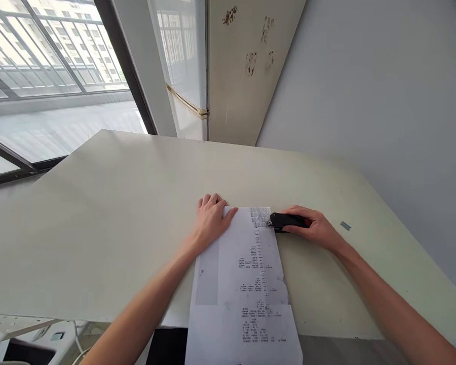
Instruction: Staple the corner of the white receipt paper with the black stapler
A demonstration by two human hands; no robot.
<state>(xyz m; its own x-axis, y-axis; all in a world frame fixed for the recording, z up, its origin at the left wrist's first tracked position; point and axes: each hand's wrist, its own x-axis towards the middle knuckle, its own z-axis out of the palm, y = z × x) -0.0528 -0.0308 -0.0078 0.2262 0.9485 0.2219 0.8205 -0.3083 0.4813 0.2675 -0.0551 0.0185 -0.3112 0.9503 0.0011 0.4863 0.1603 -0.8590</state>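
Observation:
A printed sheet of paper (pixel 228 324) lies lengthwise in front of me, its near end reaching past the table's front edge. My left hand (pixel 211 219) grips its far left corner, thumb on top and the other fingers bent beyond the edge. In my right hand (pixel 314 228) is a black stapler (pixel 285 221), held from the right with fingers wrapped round its body. The stapler's nose meets the paper's right edge near the far end, beside a block of small printed pictures or text. Whether the paper is a single sheet or a stack, I cannot tell.
The pale table (pixel 117 218) spreads around the paper. A small grey strip (pixel 345 225) lies to the right of my right hand. Beyond the table stands a fridge (pixel 235 101), with a window (pixel 53 61) at the left and a wall (pixel 383 91) at the right.

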